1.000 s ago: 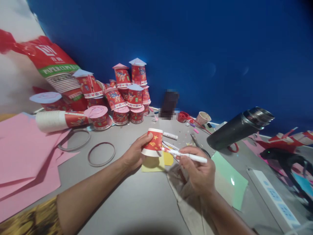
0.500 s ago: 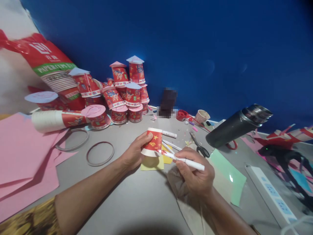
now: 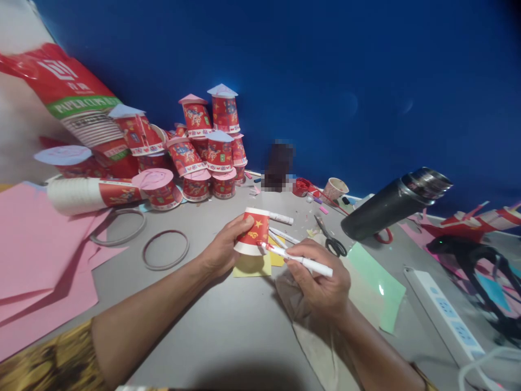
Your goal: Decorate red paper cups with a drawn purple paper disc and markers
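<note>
My left hand (image 3: 222, 247) is closed around a red paper cup (image 3: 253, 231) with a yellow star, white at its upper and lower edges, held just above the table. In my right hand (image 3: 321, 282) is a white marker (image 3: 299, 260) with a red tip end, pinched between thumb and fingers. Its tip meets the lower right part of the cup, by the white band. Beneath the cup lies a yellow paper square (image 3: 252, 267). Behind the cup rests another white marker (image 3: 280, 218). A greyish cloth (image 3: 309, 331) spreads under my right hand.
Decorated red cups with paper tops (image 3: 222, 152) stand stacked at the back. Pink sheets (image 3: 40, 244) and grey rings (image 3: 166, 250) lie on the left. To the right are scissors (image 3: 331, 239), a dark flask (image 3: 386, 209), green film (image 3: 378, 282) and a power strip (image 3: 445, 309).
The marker tip has shifted slightly left along the cup's lower edge, and my right hand has moved left with it. The whole view has shifted slightly. Both grips stay the same.
</note>
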Demonstrator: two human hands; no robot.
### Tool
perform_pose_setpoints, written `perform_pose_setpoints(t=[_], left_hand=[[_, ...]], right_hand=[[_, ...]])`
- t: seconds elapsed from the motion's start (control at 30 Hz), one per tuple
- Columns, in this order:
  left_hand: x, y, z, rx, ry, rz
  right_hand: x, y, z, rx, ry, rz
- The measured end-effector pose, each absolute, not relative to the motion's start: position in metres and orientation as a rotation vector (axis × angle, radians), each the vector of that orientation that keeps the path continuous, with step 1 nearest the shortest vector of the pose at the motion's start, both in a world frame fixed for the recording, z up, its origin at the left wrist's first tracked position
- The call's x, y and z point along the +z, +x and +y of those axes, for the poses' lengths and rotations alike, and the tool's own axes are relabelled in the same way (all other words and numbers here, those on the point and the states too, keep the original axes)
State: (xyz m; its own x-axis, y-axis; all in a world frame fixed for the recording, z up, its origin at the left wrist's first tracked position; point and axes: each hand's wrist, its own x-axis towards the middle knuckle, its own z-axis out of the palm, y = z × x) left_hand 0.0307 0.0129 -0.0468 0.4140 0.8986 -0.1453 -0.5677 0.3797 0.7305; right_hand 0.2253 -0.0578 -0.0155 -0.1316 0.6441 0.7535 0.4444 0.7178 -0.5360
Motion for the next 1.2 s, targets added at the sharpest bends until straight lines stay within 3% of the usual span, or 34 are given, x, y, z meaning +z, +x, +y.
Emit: perform_pose_setpoints(t=[1.2], left_hand=[[-0.0477,0.0309,0.0134,0.993,0.585,0.659]], right_hand=[[-0.0117,0.2201,-0.0597,0.242,-0.85,-1.761]])
